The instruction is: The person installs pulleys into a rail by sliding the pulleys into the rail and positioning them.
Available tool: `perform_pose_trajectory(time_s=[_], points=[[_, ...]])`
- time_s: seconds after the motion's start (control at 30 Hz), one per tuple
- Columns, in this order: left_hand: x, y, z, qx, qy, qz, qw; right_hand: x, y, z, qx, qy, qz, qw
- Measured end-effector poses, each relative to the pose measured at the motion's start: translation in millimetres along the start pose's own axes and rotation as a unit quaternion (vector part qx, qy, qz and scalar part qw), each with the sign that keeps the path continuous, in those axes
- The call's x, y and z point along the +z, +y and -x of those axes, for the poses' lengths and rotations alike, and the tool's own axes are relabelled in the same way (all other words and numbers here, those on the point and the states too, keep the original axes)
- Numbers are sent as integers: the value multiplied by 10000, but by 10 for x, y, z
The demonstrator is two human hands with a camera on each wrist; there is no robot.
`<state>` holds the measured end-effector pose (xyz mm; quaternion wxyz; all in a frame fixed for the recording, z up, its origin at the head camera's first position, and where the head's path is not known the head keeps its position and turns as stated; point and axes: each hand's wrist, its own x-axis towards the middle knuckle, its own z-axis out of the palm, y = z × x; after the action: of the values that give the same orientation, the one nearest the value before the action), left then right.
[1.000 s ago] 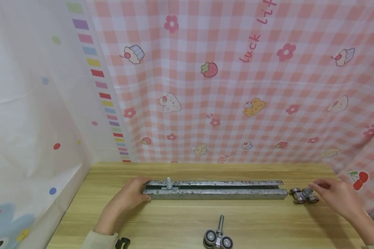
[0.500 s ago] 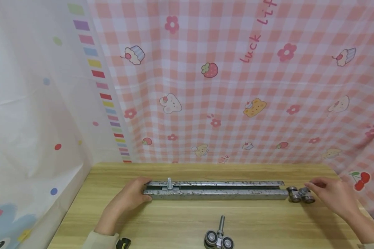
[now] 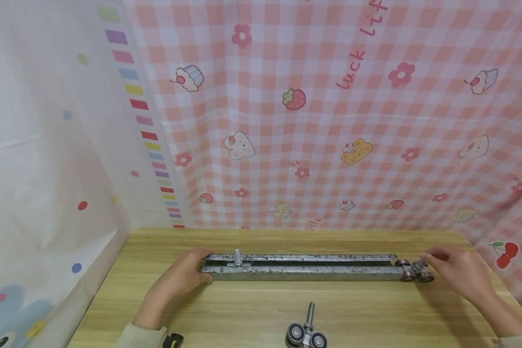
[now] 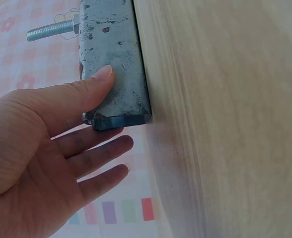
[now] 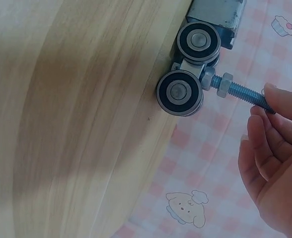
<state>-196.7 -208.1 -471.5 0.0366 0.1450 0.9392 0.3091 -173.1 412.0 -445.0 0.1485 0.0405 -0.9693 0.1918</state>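
A worn metal track [image 3: 304,274] with a slot along its top lies across the wooden table. My left hand [image 3: 180,275] grips its left end, thumb on the near wall, as the left wrist view shows. Close to that hand a bolt [image 3: 237,257] stands up out of the slot. At the track's right end is a roller trolley [image 5: 180,92] with black-and-steel wheels and a threaded stem. My right hand [image 3: 458,273] pinches the tip of that stem [image 5: 245,92] between thumb and fingers. The leading wheels are right at the track's open end; how far in they sit is hard to tell.
A second roller trolley [image 3: 306,333] rests on the table [image 3: 243,309] near the front, its stem pointing up. Beside my left sleeve lies a small black-and-yellow object [image 3: 172,340], partly cut off. A checked cloth [image 3: 313,125] hangs behind the table.
My right hand has moved left with the roller trolley, bringing its wheels from a small gap away up to the track's right end. The left hand keeps its hold on the track.
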Motion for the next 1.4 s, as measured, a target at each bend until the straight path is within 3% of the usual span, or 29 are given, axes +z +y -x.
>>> perform_pose_trajectory(time_s=[0.7,1.4], points=[[7,-7,12,-41,-4,-15,10000,42,-83,-73,133,-487,-204,9985],[-6,10,8,-36,29,4,10000,109,-202,-91,-117,-232,-329,9991]])
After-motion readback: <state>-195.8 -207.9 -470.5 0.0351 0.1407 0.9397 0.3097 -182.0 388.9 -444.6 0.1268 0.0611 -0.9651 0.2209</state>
